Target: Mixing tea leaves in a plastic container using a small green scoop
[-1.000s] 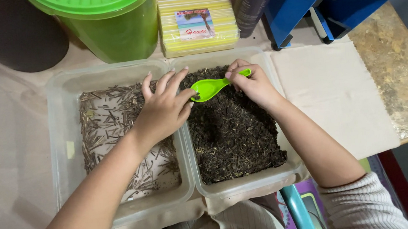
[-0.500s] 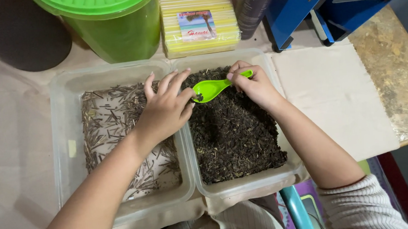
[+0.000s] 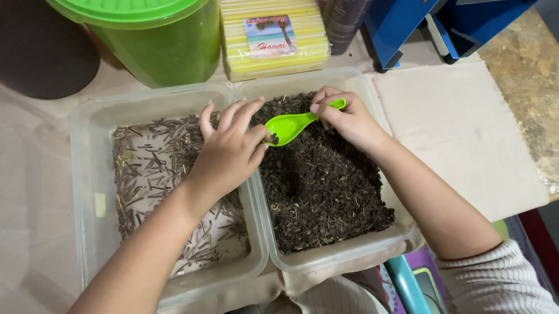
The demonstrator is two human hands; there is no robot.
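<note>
Right hand (image 3: pixel 349 120), centre of frame, pinches the handle of a bright green plastic spoon (image 3: pixel 293 124), bowl level and pointing left over the dark crumbled material in the right clear plastic tub (image 3: pixel 390 234). Left hand (image 3: pixel 230 152) rests across the shared rims, fingers loosely curled, fingertips meeting the spoon bowl, apparently to steady or fill it; it grips nothing. Left clear plastic tub (image 3: pixel 91 190) holds thin pale stems. Along the top edge stand a green lidded plastic bucket (image 3: pixel 153 35) and a yellow ridged box (image 3: pixel 274 29).

A beige-covered table (image 3: pixel 26 194) bears two clear tubs (image 3: pixel 91 190), a green bucket (image 3: pixel 153 41).
</note>
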